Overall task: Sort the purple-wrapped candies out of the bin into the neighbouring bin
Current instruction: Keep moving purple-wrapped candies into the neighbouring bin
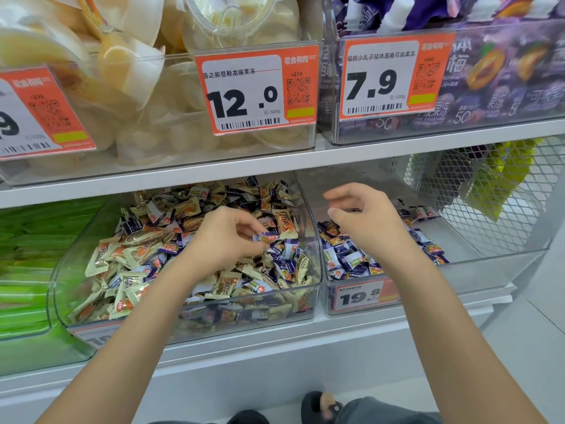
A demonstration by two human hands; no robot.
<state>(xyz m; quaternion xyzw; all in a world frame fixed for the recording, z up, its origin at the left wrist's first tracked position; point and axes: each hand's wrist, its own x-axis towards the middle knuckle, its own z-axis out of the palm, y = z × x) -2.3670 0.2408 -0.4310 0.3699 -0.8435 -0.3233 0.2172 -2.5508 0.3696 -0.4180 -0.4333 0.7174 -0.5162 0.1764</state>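
A purple candy (266,237) is pinched in the fingers of the left hand (226,237) above the mixed bin (189,319) of cream and purple candies. The right hand (367,218) is held over the neighbouring bin (477,255), fingers loosely spread, nothing gripped. A pile of purple candies (351,258) is seen in that bin.

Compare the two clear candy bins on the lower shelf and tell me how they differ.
The left bin is piled high with mixed cream and purple candies; the right bin holds a thin layer of mostly purple ones, much of its floor bare. The left hand pinches a purple candy over the left bin; the right hand hangs open over the right bin. Both are clear plastic.
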